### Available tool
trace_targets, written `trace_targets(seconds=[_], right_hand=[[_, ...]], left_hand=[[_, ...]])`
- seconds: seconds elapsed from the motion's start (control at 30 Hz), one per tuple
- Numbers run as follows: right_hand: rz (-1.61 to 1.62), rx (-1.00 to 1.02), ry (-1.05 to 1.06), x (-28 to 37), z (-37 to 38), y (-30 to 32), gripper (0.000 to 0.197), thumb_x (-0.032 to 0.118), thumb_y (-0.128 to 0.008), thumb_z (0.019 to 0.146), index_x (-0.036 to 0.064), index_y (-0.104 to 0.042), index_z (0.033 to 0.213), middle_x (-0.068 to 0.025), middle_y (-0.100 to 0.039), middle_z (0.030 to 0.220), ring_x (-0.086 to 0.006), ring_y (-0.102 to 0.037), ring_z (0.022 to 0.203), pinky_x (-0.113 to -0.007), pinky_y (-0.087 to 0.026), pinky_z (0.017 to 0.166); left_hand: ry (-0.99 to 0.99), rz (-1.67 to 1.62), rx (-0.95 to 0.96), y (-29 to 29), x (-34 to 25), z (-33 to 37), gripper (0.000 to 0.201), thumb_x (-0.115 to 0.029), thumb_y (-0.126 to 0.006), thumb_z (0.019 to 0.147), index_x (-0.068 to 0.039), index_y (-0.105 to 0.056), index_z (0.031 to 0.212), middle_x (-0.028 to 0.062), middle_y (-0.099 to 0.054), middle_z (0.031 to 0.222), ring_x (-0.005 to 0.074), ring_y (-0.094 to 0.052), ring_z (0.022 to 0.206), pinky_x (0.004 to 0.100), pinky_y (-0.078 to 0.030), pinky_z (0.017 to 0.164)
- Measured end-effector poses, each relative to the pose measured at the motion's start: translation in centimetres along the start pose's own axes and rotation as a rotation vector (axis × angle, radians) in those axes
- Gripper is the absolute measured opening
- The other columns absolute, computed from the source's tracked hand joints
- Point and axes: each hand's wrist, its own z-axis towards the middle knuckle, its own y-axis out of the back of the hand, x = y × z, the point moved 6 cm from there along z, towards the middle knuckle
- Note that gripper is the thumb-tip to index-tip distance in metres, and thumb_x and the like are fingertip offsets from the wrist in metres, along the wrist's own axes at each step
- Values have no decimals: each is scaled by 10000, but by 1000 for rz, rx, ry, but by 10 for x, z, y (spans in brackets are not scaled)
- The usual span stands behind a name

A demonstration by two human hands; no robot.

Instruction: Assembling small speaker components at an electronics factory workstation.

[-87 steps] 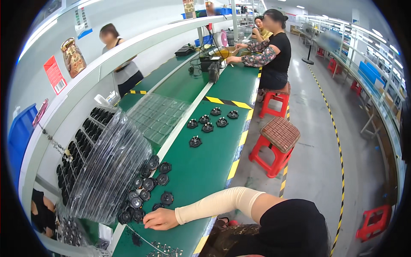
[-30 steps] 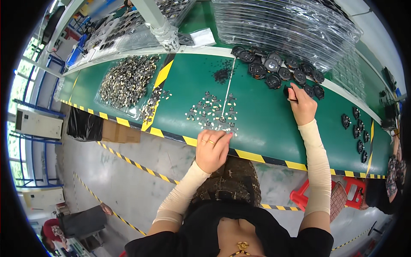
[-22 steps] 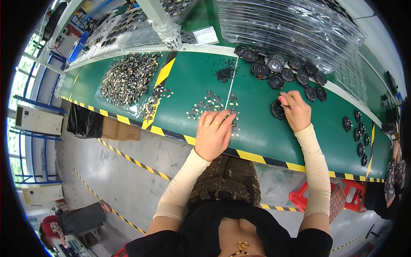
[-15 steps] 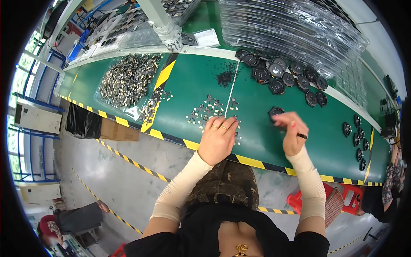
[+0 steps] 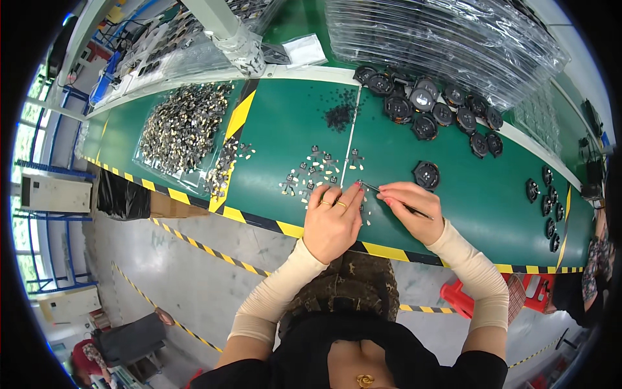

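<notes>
- The right hand (image 5: 418,211) has its grip pinched on a slim, dark tool (image 5: 370,187).
- Left hand (image 5: 332,227), at the green desk (image 5: 282,123): cannot tell its grip.
- Small black, pale-tipped parts (image 5: 315,152) lie nearby.

On the wrapping (image 5: 243,53) around the pale post (image 5: 214,16), dark letter-like marks are showing, too small and blurred for me to read. Yellow-and-black warning stripes (image 5: 382,251) are running along the near edge of my green table (image 5: 285,117), crossing its top and lining the grey floor (image 5: 188,279). I'm making out no legible word or number.
</notes>
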Motion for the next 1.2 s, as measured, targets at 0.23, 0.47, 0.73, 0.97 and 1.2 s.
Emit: trace_targets(seconds=[0.23,0.47,0.73,0.97,1.2], right_hand=[[27,-2,-20,0,1,0,177,-68,-640,878,-47,-690,1047,-168,-690,1075,-230,-688,911,-296,-554,757],[31,1,-28,-1,0,0,177,-80,-632,877,-52,-689,1042,-168,-691,1071,-216,-688,897,-287,-555,743],[70,-19,-48,-5,2,-1,172,-84,-627,873,-46,-693,1027,-168,-694,1058,-238,-692,911,-298,-567,774],[39,-19,16,2,4,3,166,-75,-641,872,-44,-695,1026,-164,-697,1047,-216,-694,894,-282,-556,740],[74,-48,21,-3,0,1,165,-67,-641,878,-46,-695,1033,-150,-696,1063,-199,-699,888,-273,-560,741]], left_hand=[[3,0,-9,-1,1,-1,352,-60,-679,746,-30,-691,1096,46,-652,1187,228,-564,961,428,-418,949],[9,-9,-3,-1,0,-1,356,-60,-681,750,-31,-688,1105,41,-644,1192,227,-557,966,434,-416,951],[9,-2,3,-1,2,-1,350,-67,-682,755,-25,-686,1102,39,-639,1188,223,-554,971,437,-407,962],[21,-17,22,1,0,4,328,-77,-674,771,-19,-682,1094,46,-639,1178,236,-557,972,439,-399,968],[1,-39,4,3,-1,2,306,-115,-674,793,-4,-686,1078,67,-645,1170,239,-557,970,448,-404,963]])
